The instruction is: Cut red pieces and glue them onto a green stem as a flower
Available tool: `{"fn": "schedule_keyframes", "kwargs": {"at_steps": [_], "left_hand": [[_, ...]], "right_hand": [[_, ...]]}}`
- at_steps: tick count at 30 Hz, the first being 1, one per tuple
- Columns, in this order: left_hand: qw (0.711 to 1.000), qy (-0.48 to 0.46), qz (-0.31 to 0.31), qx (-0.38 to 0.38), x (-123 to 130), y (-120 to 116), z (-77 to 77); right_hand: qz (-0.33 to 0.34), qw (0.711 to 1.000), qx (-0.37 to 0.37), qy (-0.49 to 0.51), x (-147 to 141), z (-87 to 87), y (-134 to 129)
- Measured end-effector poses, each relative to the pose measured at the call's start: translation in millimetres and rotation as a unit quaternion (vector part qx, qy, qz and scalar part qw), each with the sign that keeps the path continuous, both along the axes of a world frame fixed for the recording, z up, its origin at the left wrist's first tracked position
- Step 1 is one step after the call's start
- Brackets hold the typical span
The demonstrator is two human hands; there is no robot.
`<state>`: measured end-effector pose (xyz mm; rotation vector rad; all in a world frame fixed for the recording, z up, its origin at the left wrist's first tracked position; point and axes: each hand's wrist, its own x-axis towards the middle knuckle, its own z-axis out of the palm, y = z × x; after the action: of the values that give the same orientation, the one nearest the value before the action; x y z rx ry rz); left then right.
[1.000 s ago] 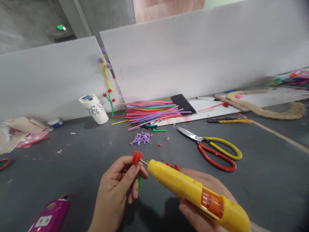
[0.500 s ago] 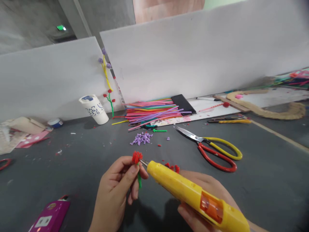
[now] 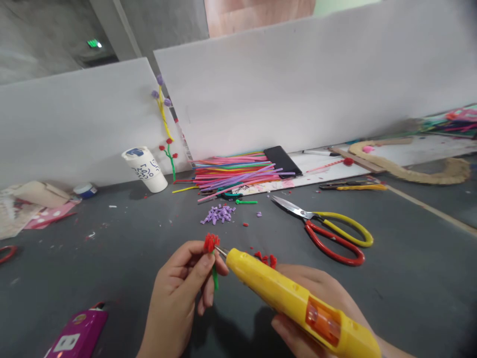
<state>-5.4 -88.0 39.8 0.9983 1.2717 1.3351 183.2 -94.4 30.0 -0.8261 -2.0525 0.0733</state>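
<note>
And here we are, right at the tip of the work: the left hand [image 3: 179, 293] has its thumb and fingers closed in a snug pinch, and what they grip is a green stem [image 3: 215, 278] with a red tufted flower head [image 3: 211, 243] on top. The head sits just above the thumb tip, poking clear of the grip, while the stem runs down past the thumb, its lower end showing in front of the other curled fingers.

In from the other side comes the right hand [image 3: 324, 283], wrapped around a yellow glue gun [image 3: 268, 283] — the body hides much of that grip, so how the fingers lie beneath it I cannot tell. The metal nozzle [image 3: 221, 250] points at the flower head, its tip right at the side facing the gun; whether the two truly touch is too fine to call.

Just beyond the gun, small red pieces [image 3: 265, 259] lie on the dark table [image 3: 122, 278]. Farther back there's a heap of purple bits [image 3: 219, 214], and to the right of it, scissors [image 3: 335, 233] with one red and one yellow handle, blades nearly together. Behind them all — a bright bundle of fuzzy sticks [image 3: 234, 171], beside a black slab [image 3: 283, 160].
</note>
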Motion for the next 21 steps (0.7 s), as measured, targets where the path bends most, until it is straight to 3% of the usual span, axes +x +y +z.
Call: {"fn": "schedule_keyframes", "kwargs": {"at_steps": [14,21], "left_hand": [[0.999,-0.008,-0.031,0.002,-5.4,0.8,-7.4],[0.993,0.058,0.065,0.078,-12.9,7.1,3.1]], "right_hand": [[0.008,0.998,-0.052,-0.026,-3.6,0.0,0.6],[0.034,0.989,-0.138,0.035,-3.2,-9.6,4.7]]}}
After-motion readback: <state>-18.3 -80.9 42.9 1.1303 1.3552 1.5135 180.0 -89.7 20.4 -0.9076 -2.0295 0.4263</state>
